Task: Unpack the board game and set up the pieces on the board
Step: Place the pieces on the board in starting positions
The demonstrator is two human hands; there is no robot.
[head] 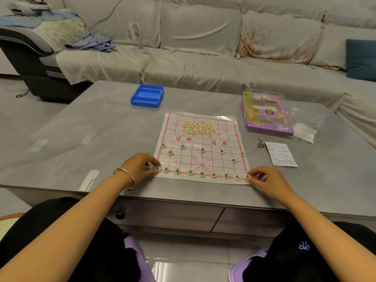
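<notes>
While pinching the two end pieces of the near rank, both busy: left hand curled at the near-left corner piece, thumb and fingertips closed on it; right hand curled likewise, fingertips closed on the near-right corner piece. Between them, a full row of black-lettered pieces along the near edge of the board, two more farther in, five more spaced out short of the river. Near side judged done.

Left to place: the pile of red pieces, heaped on the far half of the board, dead ahead and beyond every set piece. Roughly midway between the hands, so neither plainly nearer; somewhat wider than deep, spread left to right, parallel to the far rank awaiting it.

For the coming move, probably let go of both corners, reach forward high over the black rows, and pick from the near fringe of the heap. Beware a forearm dragging across the set pieces or shifting the thin sheet on the surface.

Off to the far left, the blue tray; to the right, the purple box.
</notes>
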